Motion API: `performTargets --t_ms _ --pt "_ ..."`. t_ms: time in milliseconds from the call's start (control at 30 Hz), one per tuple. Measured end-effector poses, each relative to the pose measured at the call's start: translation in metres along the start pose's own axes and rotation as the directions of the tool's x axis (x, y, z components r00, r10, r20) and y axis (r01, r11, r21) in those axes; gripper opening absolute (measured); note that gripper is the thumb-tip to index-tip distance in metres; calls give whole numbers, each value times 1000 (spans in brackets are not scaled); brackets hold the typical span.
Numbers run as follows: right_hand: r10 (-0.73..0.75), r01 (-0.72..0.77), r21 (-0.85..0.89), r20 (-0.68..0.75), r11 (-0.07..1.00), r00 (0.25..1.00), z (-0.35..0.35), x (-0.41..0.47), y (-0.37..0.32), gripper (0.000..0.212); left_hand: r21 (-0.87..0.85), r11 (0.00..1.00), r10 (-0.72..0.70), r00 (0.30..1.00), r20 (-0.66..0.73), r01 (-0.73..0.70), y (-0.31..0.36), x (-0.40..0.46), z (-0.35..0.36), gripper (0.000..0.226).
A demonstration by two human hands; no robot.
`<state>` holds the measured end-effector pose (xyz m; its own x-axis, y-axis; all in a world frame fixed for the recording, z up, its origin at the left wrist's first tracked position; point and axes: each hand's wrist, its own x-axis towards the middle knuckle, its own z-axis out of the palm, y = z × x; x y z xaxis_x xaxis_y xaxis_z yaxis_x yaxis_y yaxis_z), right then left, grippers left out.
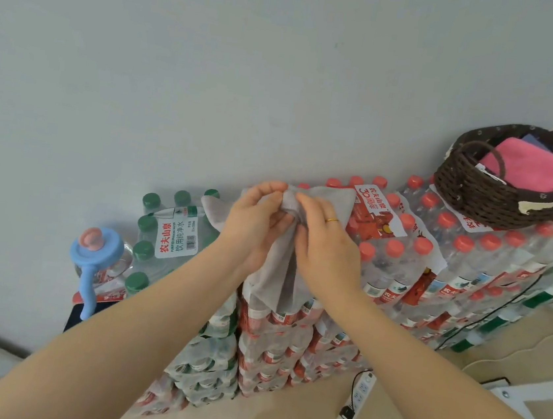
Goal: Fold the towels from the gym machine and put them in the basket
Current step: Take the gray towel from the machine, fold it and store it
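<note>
A grey towel (278, 275) hangs bunched between both hands above the stacked water packs. My left hand (252, 224) pinches its upper edge from the left, and my right hand (326, 246) grips the same edge right beside it, fingertips almost touching. The cloth's lower part droops in front of the bottle packs. At the upper right a dark brown wicker basket (490, 199) sits on top of the packs, with a folded pink towel (531, 169) inside and a dark blue cloth (534, 140) partly hidden behind it.
Shrink-wrapped packs of red-capped bottles (436, 248) and green-capped bottles (159, 230) are stacked against a pale wall. A large jug with a blue pump (94, 257) stands at the left. A white power strip (356, 401) lies on the floor.
</note>
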<state>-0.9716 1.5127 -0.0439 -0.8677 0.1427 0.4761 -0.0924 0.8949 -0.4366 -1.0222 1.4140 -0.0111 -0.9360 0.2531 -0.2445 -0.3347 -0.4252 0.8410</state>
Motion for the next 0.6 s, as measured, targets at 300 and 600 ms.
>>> performTargets --t_ms 300,600 --pt "198 -198 24 13 980 980 -3 12 -21 57 -253 962 141 979 147 -101 59 -27 13 19" --pt "462 -465 147 53 873 885 -8 11 -23 49 -420 876 270 963 23 -236 106 -31 -17 20"
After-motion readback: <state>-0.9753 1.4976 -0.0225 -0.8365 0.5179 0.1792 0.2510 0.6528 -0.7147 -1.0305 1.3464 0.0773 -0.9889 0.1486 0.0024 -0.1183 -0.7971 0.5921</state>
